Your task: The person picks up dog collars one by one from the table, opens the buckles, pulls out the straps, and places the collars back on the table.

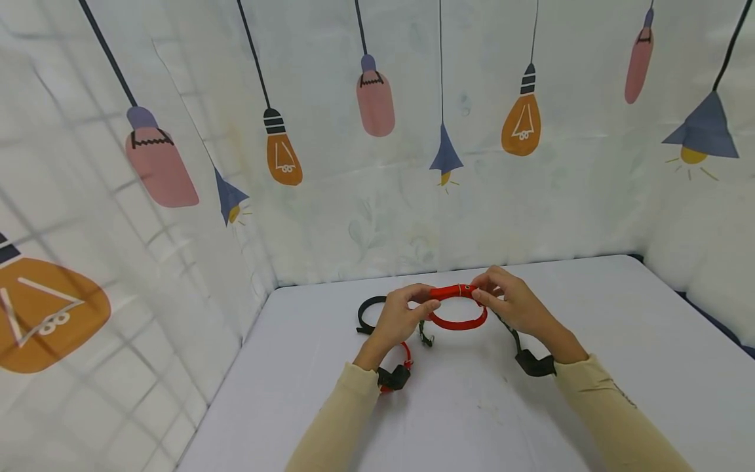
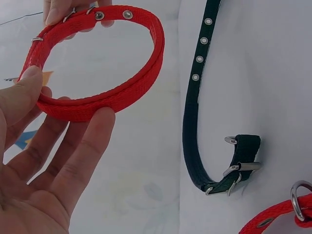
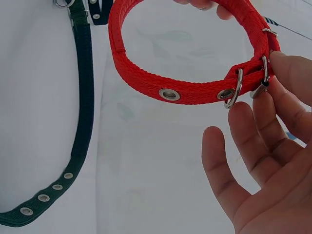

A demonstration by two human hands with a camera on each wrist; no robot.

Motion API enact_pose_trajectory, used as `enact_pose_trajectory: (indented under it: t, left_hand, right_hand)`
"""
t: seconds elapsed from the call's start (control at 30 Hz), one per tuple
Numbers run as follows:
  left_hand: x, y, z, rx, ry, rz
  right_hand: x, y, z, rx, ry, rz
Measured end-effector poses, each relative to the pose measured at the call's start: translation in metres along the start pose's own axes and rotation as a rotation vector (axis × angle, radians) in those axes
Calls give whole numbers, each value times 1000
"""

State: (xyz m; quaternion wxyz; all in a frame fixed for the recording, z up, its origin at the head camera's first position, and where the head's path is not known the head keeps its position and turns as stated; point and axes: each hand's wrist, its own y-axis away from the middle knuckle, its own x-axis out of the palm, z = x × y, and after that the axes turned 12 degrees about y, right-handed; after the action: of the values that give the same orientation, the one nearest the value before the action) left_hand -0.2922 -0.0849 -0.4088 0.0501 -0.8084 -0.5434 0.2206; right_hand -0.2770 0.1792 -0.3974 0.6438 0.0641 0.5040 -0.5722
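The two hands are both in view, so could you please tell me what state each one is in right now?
Left hand: holding the raised red collar.
Right hand: holding the same collar, near its buckle.

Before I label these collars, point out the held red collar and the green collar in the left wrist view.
Held red collar [image 1: 459,325], head view: lower arc of its band.
Green collar [image 2: 190,129], left wrist view: middle of its strap.
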Motion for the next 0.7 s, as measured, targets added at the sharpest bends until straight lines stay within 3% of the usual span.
enact_pose_trajectory:
  t: [0.33,0.53,0.7]
  left_hand:
    - [-3,0,-4,-17,33,-13]
    - [-1,2,-7,-13,72,-23]
    - [1,2,-8,-16,74,-27]
  right_hand:
    - [0,-2,6,18,8,-22]
    - [-1,-2,10,86,-44,5]
    - [-4,0,9,78,-78,40]
